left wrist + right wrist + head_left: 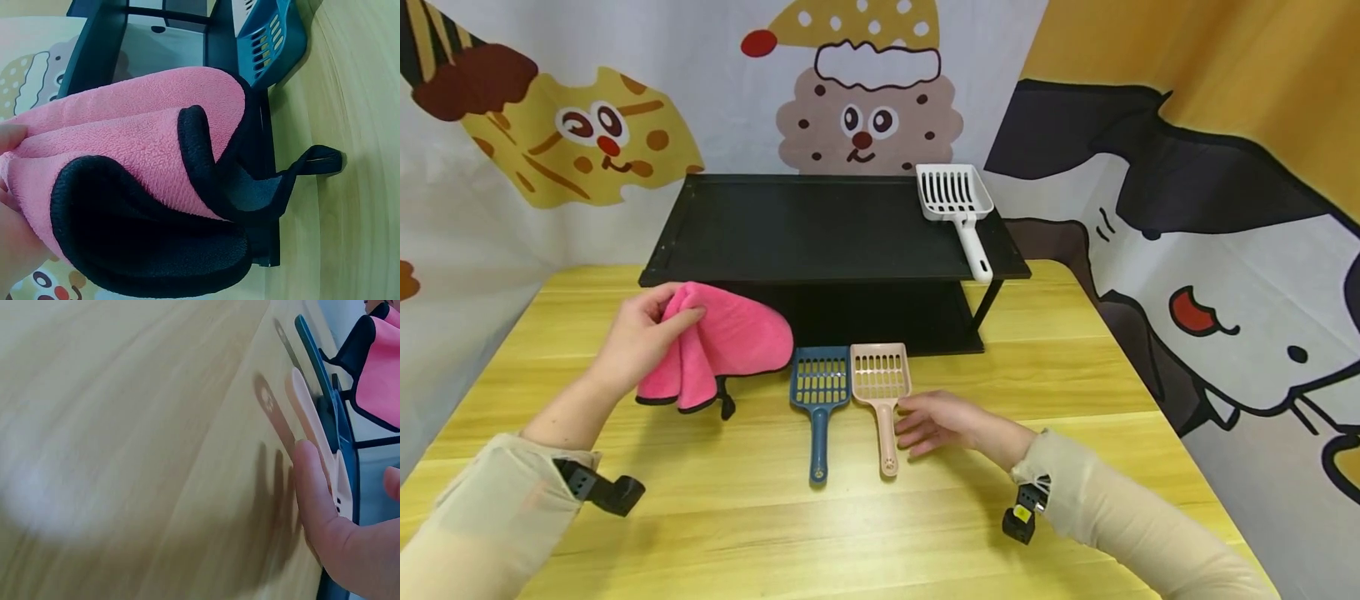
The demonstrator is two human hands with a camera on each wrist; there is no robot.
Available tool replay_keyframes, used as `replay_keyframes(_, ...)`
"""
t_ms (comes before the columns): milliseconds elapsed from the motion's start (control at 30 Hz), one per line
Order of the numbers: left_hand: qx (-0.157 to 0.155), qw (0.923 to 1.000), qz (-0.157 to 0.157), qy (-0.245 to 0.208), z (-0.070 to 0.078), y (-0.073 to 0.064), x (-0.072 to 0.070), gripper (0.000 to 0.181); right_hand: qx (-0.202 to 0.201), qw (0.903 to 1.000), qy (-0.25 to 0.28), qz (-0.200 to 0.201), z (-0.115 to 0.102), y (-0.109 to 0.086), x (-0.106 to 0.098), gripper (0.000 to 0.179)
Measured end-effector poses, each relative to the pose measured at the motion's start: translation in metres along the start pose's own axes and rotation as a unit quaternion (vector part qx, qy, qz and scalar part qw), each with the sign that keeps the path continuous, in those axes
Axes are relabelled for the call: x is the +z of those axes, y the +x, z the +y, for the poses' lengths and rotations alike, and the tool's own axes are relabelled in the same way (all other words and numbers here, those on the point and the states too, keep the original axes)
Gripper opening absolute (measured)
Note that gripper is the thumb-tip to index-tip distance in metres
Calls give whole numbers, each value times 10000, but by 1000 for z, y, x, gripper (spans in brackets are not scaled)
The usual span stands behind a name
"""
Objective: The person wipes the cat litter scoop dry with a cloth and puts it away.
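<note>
My left hand [643,333] pinches a folded pink plush cloth [745,329] between thumb and fingers, holding it up off the table at the shelf's front left. Black edging, a dark underside and a hanging black loop [322,161] show in the left wrist view. Two slotted litter scoops lie side by side before the shelf: a blue one [819,425] and a beige-pink one [887,429], handles towards me. Just right of the beige-pink handle is my right hand [943,423], its fingers loosely extended; whether they touch the handle I cannot tell.
A black two-level shelf [805,229] stands at the table's back. On its top right lies a white litter scoop [973,246], its handle jutting over the front edge. The wooden table [737,533] meets a cartoon-printed curtain [730,100] behind.
</note>
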State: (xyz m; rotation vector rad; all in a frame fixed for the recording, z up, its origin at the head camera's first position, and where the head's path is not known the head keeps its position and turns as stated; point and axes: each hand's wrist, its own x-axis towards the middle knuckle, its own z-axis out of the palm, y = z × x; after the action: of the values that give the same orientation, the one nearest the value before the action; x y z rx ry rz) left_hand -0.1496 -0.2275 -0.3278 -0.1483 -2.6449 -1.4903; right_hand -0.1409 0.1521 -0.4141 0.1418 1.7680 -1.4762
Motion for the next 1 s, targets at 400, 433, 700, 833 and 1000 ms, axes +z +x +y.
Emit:
replay_keyframes(400,-47,9999,-40,122,-1,2,5,34,24,9996,277,40,-1,9,10,26)
replay_keyframes(433,-45,9999,-49,131,-1,2,6,35,5,9994,351,39,0,8,9,22)
replay_keyframes(700,-98,9998,-134,96,0,1,8,34,-101,9940,1064,-244,1,-7,-12,43)
replay_keyframes(833,-61,9999,-118,63,-1,2,9,34,-252,9938,1022,-369,4,-11,-26,45)
replay_keyframes(1000,-30,9999,-140,78,4,5,11,34,-485,9938,891,-451,4,-18,-44,44)
